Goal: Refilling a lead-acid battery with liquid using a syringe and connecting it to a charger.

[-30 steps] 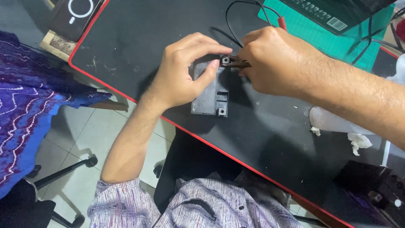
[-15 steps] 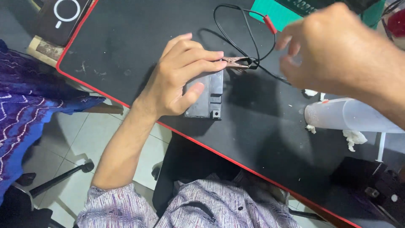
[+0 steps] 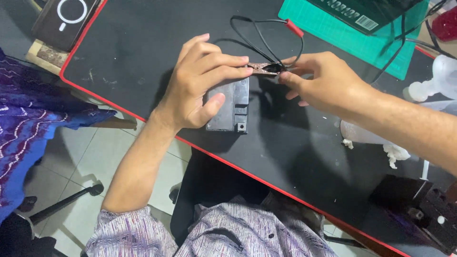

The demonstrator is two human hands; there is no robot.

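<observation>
Left hand: the left hand point(image 3: 200, 83) is laid over a small grey box-shaped battery point(image 3: 231, 107), thumb against its near side, fingers curled across the top, so that the box appears to be kept steady on the mat.
Battery: it is set flat near the middle of the black mat point(image 3: 143, 57), its far edge at the fingertips.
Right hand: the right hand point(image 3: 328, 83) is closed in a pinch on a coppery crocodile clip point(image 3: 264, 68) at the battery's 12 o'clock corner; the clip is held level, nose toward the left fingertips.
Lead: a black wire point(image 3: 259, 38) is looped from the clip toward 12 o'clock, with a red sleeve point(image 3: 294, 27) at its bend.
Mat edge: a red border point(image 3: 119, 109) is run along the near side.
Packages: a dark box with a white striped label point(image 3: 366, 12) is laid on a green cutting mat point(image 3: 342, 35) at 1 o'clock; a dark flat case with a white ring mark point(image 3: 66, 16) is seen at 10 o'clock.
Bottle: a translucent plastic bottle point(image 3: 440, 78) is lying at 3 o'clock.
</observation>
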